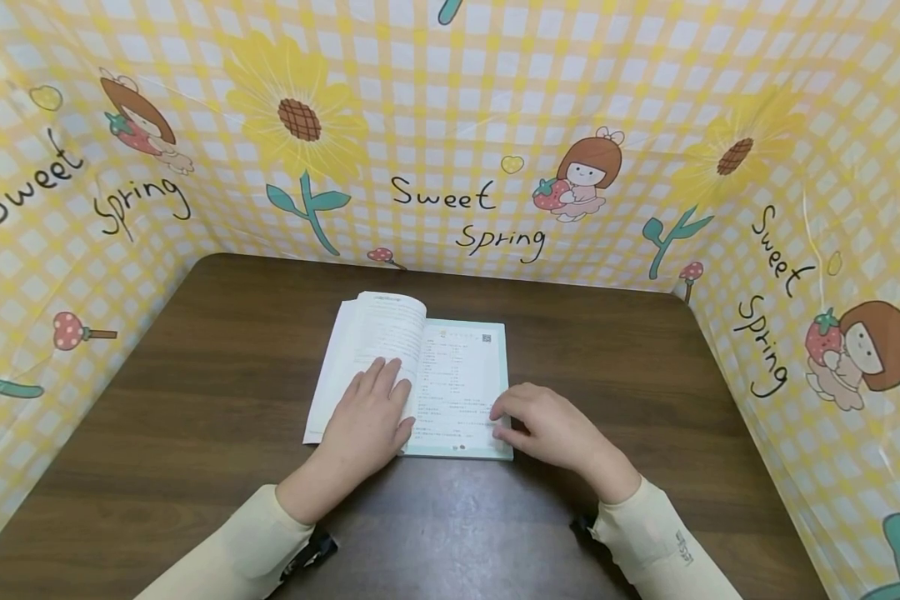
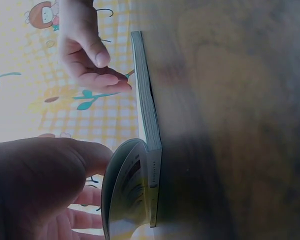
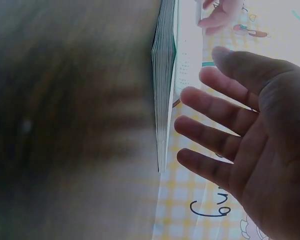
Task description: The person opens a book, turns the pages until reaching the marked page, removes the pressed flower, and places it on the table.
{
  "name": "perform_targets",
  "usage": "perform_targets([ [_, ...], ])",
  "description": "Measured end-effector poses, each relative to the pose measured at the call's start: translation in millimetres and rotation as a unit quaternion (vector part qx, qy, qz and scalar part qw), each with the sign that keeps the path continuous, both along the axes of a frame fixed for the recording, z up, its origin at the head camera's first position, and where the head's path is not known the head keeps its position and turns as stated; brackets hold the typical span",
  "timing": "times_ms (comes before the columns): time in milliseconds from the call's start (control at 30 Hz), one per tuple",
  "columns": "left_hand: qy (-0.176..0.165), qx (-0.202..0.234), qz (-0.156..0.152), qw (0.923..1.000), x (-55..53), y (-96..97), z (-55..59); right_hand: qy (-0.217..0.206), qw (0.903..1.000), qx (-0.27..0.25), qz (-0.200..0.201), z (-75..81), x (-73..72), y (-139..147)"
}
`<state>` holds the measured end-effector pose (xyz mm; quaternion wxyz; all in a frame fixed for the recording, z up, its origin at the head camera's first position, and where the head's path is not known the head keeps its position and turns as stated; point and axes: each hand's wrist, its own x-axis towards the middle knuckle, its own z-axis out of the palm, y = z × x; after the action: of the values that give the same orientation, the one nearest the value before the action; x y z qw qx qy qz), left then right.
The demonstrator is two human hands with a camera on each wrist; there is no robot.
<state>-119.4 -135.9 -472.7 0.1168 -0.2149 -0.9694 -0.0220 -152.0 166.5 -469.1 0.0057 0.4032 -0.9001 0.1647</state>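
Note:
An open book (image 1: 461, 371) with printed white pages and a pale green border on its right page lies on the table. My left hand (image 1: 367, 421) rests with its fingers straight on the curved left-hand pages. In the left wrist view those turned leaves (image 2: 115, 175) bow upward beside the thumb. By the book's right edge hovers my right hand (image 1: 551, 425), its fingers loosely bent. The right wrist view shows this right hand (image 3: 270, 130) with fingers spread and nothing in them, next to the thick page block (image 3: 164, 65).
The dark wooden table (image 1: 217, 358) is enclosed at the back and both sides by a yellow checked cloth (image 1: 450, 108) with flowers and cartoon figures. A black strap (image 1: 311, 557) shows at the left sleeve.

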Motion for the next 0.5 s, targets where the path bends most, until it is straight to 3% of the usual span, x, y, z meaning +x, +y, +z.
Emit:
perform_targets([
  [167, -0.007, 0.002, -0.013, 0.9999, 0.1, 0.8, 0.8, -0.008, 0.9997, 0.015, 0.020, -1.9, 1.4, -2.2],
  [500, -0.014, 0.004, -0.004, 0.9999, 0.8, 1.0, -0.2, -0.011, 0.9996, 0.017, 0.020, -8.2, 4.5, -4.5],
])
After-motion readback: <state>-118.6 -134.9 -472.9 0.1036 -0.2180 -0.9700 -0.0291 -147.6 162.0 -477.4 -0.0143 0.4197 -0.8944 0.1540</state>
